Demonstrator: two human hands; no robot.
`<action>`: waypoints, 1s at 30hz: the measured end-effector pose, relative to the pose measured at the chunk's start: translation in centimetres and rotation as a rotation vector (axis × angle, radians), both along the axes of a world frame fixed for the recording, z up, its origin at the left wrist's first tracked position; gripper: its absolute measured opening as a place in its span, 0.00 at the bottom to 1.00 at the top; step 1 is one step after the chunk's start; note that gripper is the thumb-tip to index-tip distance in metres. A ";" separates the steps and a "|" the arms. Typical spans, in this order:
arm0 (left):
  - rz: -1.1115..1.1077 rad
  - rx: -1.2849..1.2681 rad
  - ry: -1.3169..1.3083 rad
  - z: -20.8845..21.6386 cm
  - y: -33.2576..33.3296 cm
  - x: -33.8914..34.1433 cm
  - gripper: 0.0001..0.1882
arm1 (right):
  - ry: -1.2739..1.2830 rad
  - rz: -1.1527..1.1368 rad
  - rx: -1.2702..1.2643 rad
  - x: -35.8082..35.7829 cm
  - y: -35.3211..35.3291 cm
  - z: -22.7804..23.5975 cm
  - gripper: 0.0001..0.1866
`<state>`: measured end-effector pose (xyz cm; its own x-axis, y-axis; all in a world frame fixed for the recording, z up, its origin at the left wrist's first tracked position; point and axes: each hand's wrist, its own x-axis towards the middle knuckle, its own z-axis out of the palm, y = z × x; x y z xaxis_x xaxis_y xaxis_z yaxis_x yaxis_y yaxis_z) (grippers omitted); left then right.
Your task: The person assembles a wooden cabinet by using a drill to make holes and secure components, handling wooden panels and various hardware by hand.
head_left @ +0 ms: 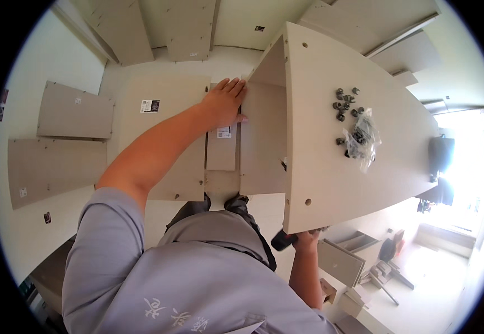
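The cabinet (325, 172) looks heavy and stiff from here — best held by its edges. The left hand (223, 104) lies flat, fingers straight; the right hand (307, 238) grips a dark tool (282, 240).

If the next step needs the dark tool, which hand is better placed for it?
Probably the right hand: it seems to hold the dark tool; the left hand lies farther off, at a pale panel.

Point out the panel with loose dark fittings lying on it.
The big pale panel right of centre; only it carries a loose pile of dark fittings and a clear plastic bag.
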<state>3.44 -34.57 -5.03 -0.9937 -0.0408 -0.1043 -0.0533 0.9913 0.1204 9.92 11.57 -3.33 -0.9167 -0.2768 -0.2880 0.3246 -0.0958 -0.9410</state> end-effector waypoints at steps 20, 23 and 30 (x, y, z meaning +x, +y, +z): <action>0.352 0.090 -0.033 0.9 6.9 -2.0 0.48 | 0.044 0.006 -0.065 1.8 11.2 8.5 0.40; 0.357 -0.018 -0.074 0.2 10.1 -1.2 0.48 | 0.063 0.076 -0.054 -0.5 14.5 8.4 0.39; 0.432 0.270 0.039 -0.7 24.8 9.5 0.50 | 0.105 0.185 0.014 -5.7 23.5 7.1 0.35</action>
